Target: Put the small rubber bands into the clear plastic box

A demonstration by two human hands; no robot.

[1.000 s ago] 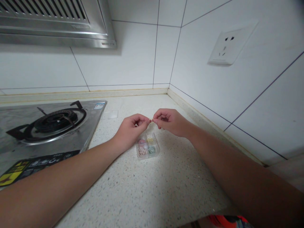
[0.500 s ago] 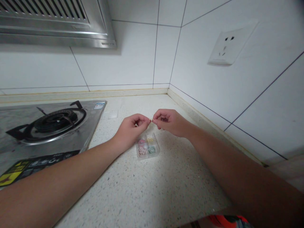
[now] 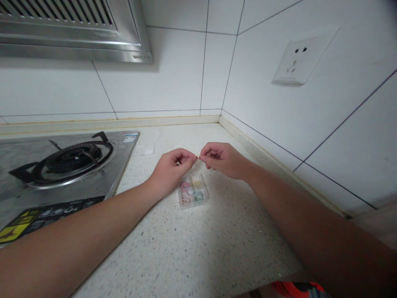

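My left hand (image 3: 176, 165) and my right hand (image 3: 221, 159) meet over the counter, fingertips almost touching. Each is closed in a pinch of thumb and forefinger. A tiny yellowish thing (image 3: 199, 157) shows between the tips; it is too small to name. Just below the hands, a clear plastic box (image 3: 194, 205) with compartments stands on the counter. In it lie small looped bands: pink bands (image 3: 186, 198) at front left, green bands (image 3: 198, 195) at front right, red-pink bands (image 3: 185, 185) behind left and yellow bands (image 3: 197, 183) behind right.
Left of the arms is a gas hob (image 3: 124, 165) with a black burner (image 3: 74, 157). A clear flat piece (image 3: 147, 149), perhaps a lid, lies beside it on the speckled counter (image 3: 180, 256). A range hood (image 3: 124, 49) hangs above. The right wall carries a socket (image 3: 291, 62).
Both hands keep almost the same pose, still pinching at the same spot. The whole view has shifted very slightly; the box stays where it was.
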